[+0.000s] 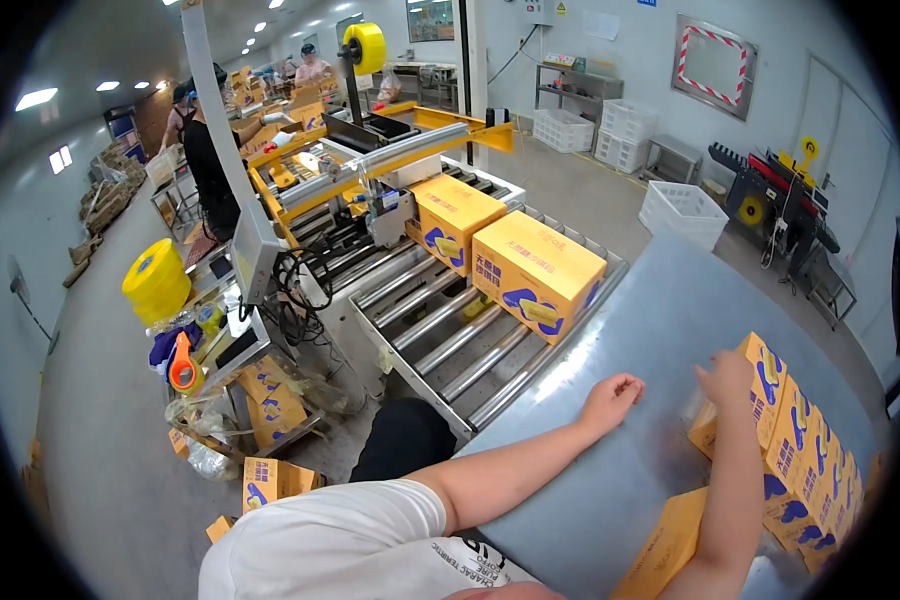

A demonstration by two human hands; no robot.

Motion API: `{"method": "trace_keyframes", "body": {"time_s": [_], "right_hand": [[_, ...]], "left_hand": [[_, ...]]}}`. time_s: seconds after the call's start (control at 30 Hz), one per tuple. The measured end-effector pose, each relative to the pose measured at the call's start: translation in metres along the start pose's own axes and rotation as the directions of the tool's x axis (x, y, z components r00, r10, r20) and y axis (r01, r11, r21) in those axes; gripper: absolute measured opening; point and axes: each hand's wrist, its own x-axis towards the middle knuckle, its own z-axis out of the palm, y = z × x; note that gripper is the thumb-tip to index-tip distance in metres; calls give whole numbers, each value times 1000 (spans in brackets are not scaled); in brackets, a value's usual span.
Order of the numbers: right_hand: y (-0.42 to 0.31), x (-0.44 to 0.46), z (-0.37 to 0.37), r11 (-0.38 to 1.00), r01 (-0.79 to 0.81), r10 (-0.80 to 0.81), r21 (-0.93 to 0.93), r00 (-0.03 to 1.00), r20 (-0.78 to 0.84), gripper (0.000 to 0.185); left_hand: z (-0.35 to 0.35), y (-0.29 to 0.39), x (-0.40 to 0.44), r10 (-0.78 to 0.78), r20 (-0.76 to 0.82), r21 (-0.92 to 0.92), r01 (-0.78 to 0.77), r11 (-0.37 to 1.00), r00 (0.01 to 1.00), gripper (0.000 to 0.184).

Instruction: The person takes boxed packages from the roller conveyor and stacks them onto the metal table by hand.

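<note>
My left hand (613, 402) is above the metal table (570, 455), its fingers loosely curled with a small gap and nothing in them. At the right, my right hand (727, 378) is beside a row of stacked yellow boxes (795, 450), its fingers apart. My forearm hides part of those boxes. A flat yellow carton piece (670, 540) lies near the table's lower edge, left of my right forearm. On the roller conveyor (450, 365) rest two closed yellow boxes, one nearer (535, 265) and one farther (450, 215) by the sealing machine (385, 215).
A side stand holds yellow tape rolls (157, 282), an orange tape dispenser (183, 365) and a monitor (255, 255). Yellow boxes (275, 482) sit on the floor. White crates (682, 213) stand beyond the table. A person in black (210, 165) is behind the machine.
</note>
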Motion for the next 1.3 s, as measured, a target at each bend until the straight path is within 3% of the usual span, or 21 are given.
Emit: {"method": "trace_keyframes", "body": {"time_s": [0.03, 0.23, 0.33, 0.43, 0.53, 0.63, 0.7, 0.77, 0.8, 0.83, 0.87, 0.9, 0.97, 1.0, 1.13, 1.23, 1.3], "right_hand": [[-3, -1, -1, 997, 65, -62, 44, 996, -58, 43], [-37, -5, -15, 949, 63, -68, 309, 998, 4, 40], [-35, -7, -10, 943, 94, -88, 318, 996, -33, 41], [-35, -7, -18, 935, 2, -19, 354, 999, 45, 40], [-24, -5, -9, 923, 93, -62, 373, 994, -95, 44], [-16, 3, 0, 957, 163, -46, 240, 903, -428, 46], [3, 27, -6, 853, 182, 56, 489, 900, -433, 45], [26, 45, -49, 494, 10, 234, 869, 962, -144, 45], [13, 25, -99, 409, 118, 234, 905, 945, -229, 47], [27, 30, -113, 400, 218, 235, 890, 914, -330, 50], [16, 6, -151, 495, 338, 216, 801, 844, -490, 52], [17, -14, -179, 453, 597, 36, 662, 730, -683, 54], [-4, -59, -237, 268, 751, -74, 603, 640, -765, 59], [5, -77, -258, -34, 804, -186, 593, 578, -794, 69], [-31, -113, -288, -277, 796, -483, 538, 369, -794, 67], [-61, -120, -285, -358, 771, -567, 526, 268, -779, 67], [-72, -121, -280, -395, 758, -571, 519, 240, -785, 66]], "left_hand": [[0, 3, -1, 2, 5, -3, -2, 1000, 1000, 20], [1, 7, -6, 6, 39, 10, -7, 1000, 999, 21], [3, 7, -7, -5, 61, -28, 7, 1000, 998, 21], [6, 6, -9, -11, 69, -84, 17, 996, 998, 23], [4, 0, -7, -7, 76, -72, 13, 997, 997, 24], [3, -2, -5, 7, 83, -72, -1, 997, 997, 25], [-1, 1, -3, 17, 99, -31, -14, 999, 995, 26], [1, 4, -3, 15, 87, -28, -13, 1000, 996, 26], [1, 5, -5, -1, 80, -23, 2, 1000, 997, 26], [2, 5, -6, -8, 72, -37, 11, 999, 997, 26], [4, 4, -6, -18, 66, -50, 22, 998, 998, 26], [4, 1, -5, -30, 61, -59, 33, 998, 998, 27], [4, 0, -2, 15, 98, -36, -11, 999, 995, 27], [2, -3, -4, 25, 120, -29, -22, 999, 992, 27], [4, -2, -4, -20, 115, -49, 26, 998, 993, 28], [0, -5, -4, 10, 140, -13, -8, 1000, 990, 30], [-2, -4, -8, -73, 164, 66, 63, 996, 984, 30]]}}
